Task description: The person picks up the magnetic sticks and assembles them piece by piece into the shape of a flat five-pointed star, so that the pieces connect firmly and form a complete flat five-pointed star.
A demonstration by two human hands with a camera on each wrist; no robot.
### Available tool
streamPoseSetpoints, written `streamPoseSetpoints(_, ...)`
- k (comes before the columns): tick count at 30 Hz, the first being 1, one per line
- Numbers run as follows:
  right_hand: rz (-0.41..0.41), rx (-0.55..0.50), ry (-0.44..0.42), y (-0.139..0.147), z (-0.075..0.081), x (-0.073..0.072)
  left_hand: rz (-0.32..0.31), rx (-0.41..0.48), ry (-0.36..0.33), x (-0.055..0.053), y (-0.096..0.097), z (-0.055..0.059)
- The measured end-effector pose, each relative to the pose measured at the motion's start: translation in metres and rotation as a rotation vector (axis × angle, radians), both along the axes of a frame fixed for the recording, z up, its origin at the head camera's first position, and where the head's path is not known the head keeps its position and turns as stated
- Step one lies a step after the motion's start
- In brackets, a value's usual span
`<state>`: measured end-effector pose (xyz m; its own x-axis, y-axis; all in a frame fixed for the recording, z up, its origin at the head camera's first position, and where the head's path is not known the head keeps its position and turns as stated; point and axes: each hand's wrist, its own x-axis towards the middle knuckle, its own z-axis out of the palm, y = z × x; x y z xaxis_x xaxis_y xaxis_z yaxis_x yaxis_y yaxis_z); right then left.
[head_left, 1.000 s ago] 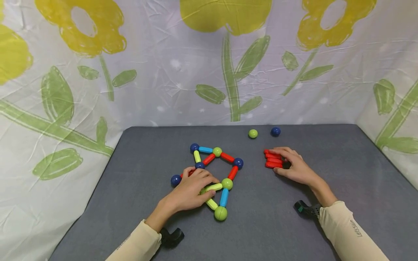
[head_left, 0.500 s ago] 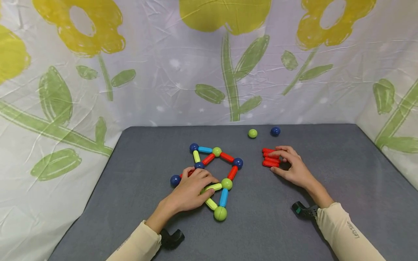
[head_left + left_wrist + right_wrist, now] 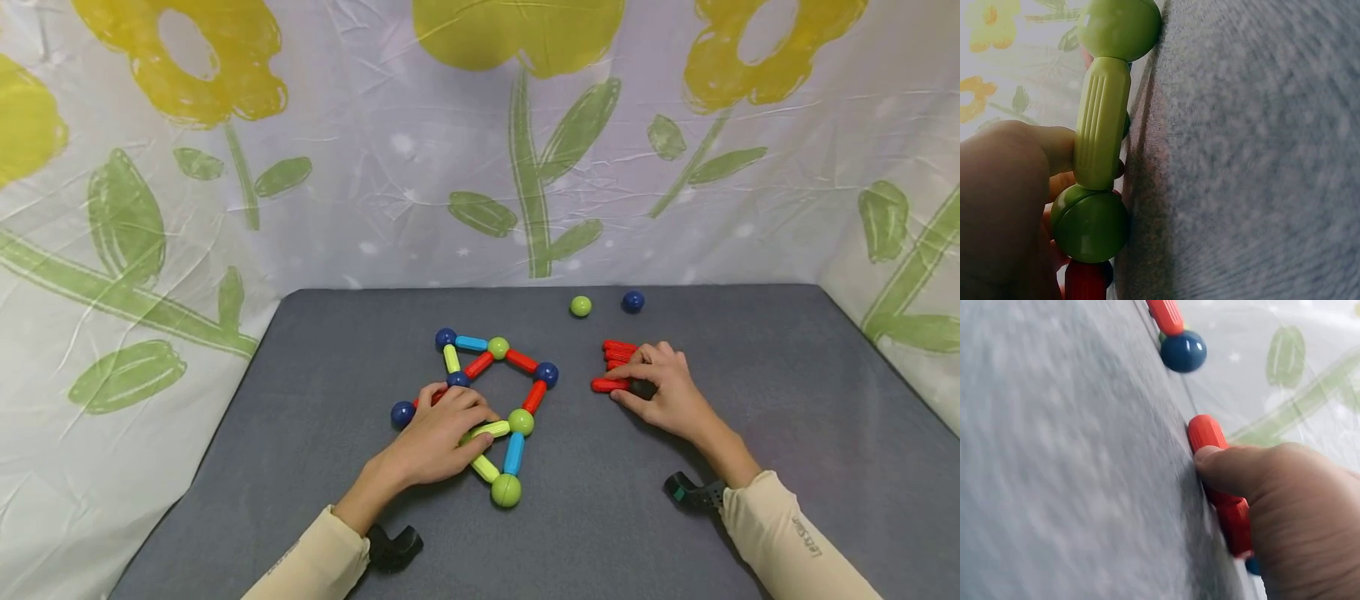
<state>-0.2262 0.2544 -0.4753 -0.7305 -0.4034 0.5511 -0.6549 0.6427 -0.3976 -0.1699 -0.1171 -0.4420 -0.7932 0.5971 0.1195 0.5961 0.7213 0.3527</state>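
Observation:
Magnetic sticks and balls are joined into a flat frame of linked shapes, with a blue ball [image 3: 547, 375] at its right corner and a green ball [image 3: 506, 491] nearest me. My left hand [image 3: 438, 442] holds the frame at its lower left. In the left wrist view its thumb lies against a yellow-green stick [image 3: 1102, 122] just above a green ball [image 3: 1090, 225], with fingers behind. My right hand [image 3: 667, 396] pinches a red magnetic stick [image 3: 609, 385] between thumb and fingertips, low over the table. Several more red sticks [image 3: 618, 345] lie side by side just beyond it, partly covered by the fingers.
A loose green ball [image 3: 581, 306] and a loose blue ball [image 3: 633, 302] lie near the back edge of the grey table [image 3: 300, 467]. Behind stands a flower-printed cloth [image 3: 337, 208]. A black wrist camera hangs under each wrist.
My right hand has drawn one red stick toward me and slightly left, apart from the other red sticks. The left hand and the frame stay in place.

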Motion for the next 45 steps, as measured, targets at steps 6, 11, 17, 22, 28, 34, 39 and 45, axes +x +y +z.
streamPoseSetpoints(6,0.057,0.062,-0.01,-0.016,0.005,0.009,-0.005,0.002,0.006,0.0,0.0,0.0)
streamPoseSetpoints(11,0.131,0.054,-0.094,-0.023,0.003,0.012,-0.006,0.004,0.009,0.0,0.001,0.0)
streamPoseSetpoints(17,0.225,-0.044,-0.217,-0.028,-0.001,0.013,-0.002,0.007,-0.005,0.0,0.001,0.001)
streamPoseSetpoints(22,0.262,-0.053,-0.258,-0.037,-0.002,0.019,-0.003,0.013,-0.005,0.0,0.0,0.001)
streamPoseSetpoints(28,0.234,-0.05,-0.274,-0.053,0.0,0.029,-0.006,0.015,0.0,0.0,0.0,0.001)
streamPoseSetpoints(34,0.236,-0.084,-0.273,-0.064,0.001,0.034,-0.002,0.022,-0.005,0.0,0.001,0.002)
streamPoseSetpoints(39,0.208,-0.074,-0.306,-0.068,0.001,0.038,-0.004,0.024,0.0,0.0,0.001,0.001)
streamPoseSetpoints(45,0.2,-0.076,-0.291,-0.07,0.0,0.039,-0.01,0.03,0.006,0.0,0.001,0.0)
